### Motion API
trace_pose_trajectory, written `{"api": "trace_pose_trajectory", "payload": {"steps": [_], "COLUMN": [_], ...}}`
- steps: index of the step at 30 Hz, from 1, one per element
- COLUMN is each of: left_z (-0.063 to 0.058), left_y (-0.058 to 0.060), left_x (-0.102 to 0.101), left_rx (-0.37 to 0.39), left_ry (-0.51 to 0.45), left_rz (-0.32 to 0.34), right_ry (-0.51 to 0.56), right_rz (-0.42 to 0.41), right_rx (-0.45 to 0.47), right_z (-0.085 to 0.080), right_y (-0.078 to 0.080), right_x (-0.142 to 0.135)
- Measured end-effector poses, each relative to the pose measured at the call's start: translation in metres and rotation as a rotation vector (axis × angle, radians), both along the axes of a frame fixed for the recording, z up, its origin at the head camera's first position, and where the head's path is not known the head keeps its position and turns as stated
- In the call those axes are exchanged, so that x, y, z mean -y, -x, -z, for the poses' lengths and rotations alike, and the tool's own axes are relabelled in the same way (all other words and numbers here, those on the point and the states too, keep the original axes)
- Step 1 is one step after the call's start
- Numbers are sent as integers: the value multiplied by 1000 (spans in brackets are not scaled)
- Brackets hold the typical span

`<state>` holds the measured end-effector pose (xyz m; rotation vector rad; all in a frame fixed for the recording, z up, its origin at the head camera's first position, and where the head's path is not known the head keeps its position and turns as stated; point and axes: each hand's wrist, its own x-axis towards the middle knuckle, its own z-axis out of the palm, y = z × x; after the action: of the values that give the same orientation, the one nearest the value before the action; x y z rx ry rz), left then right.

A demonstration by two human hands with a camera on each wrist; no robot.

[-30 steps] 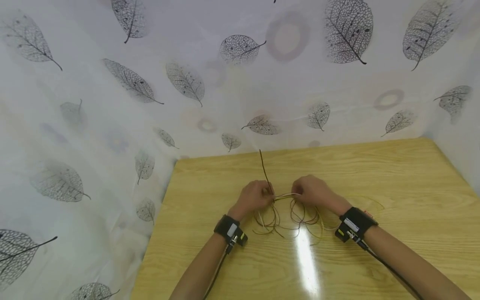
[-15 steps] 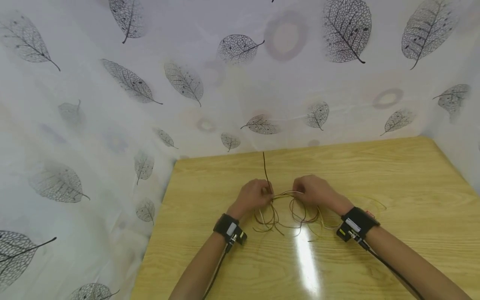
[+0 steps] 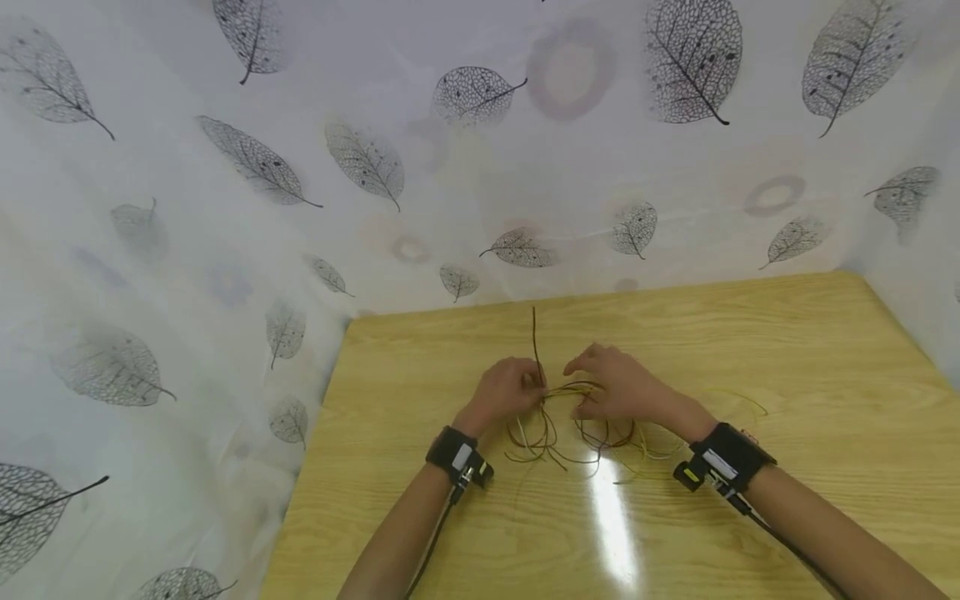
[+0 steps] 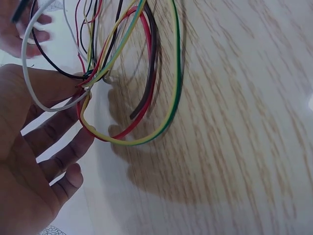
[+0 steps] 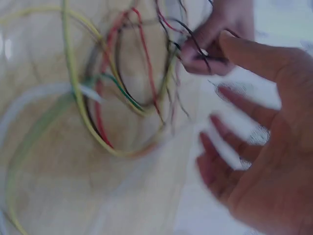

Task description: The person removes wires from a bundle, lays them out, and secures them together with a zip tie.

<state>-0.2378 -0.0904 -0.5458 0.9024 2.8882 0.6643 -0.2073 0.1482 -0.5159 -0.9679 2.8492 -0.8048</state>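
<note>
My left hand (image 3: 504, 390) pinches a bundle of thin electrical wires (image 3: 568, 388) between thumb and fingers. One dark wire end (image 3: 535, 333) sticks up from that grip toward the wall. In the left wrist view, a yellow-green wire (image 4: 176, 58), a red wire and a white wire (image 4: 25, 58) loop out from the pinched spot. My right hand (image 3: 618, 385) is beside the bundle's right part, thumb and fingers spread apart. The right wrist view, blurred, shows its fingers (image 5: 244, 107) loosely bent with a gap between them and the wires.
Loose wire loops (image 3: 534, 454) hang and lie below both hands on the wood-grain table (image 3: 420, 533). A yellow wire end (image 3: 750, 400) reaches out to the right. A leaf-patterned covering (image 3: 420, 250) rises behind the table and at its sides.
My right hand has let go of the wires and spread its fingers, shifting slightly. My left hand keeps its pinch, and the upright dark wire end has swung a little to the right.
</note>
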Motion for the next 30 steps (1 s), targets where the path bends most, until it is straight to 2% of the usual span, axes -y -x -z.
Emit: {"api": "trace_pose_trajectory", "payload": {"steps": [4,7,10,17,24,30], "left_z": [1,1,0,-4,-4,-3], "left_y": [-1,-2,-3,-1,-1,-2], "left_x": [0,0,1,2,3,2], "left_rx": [19,17,0,10,19,19], "left_ry": [19,24,25,24,8,-14], "left_rz": [-4,-3,-5,-12,-12,-3], "right_ry": [-137,-131,-114,-76,-31,-120], "right_rz": [120,150,146,115,210,259], "right_rx": [-7,-31,-52,5,-1,-22], "right_z": [21,30,30,27,33,36], "right_y": [-12,-20,-23,-22,-25,-30], "right_x": [5,4,0,-13,-10,4]}}
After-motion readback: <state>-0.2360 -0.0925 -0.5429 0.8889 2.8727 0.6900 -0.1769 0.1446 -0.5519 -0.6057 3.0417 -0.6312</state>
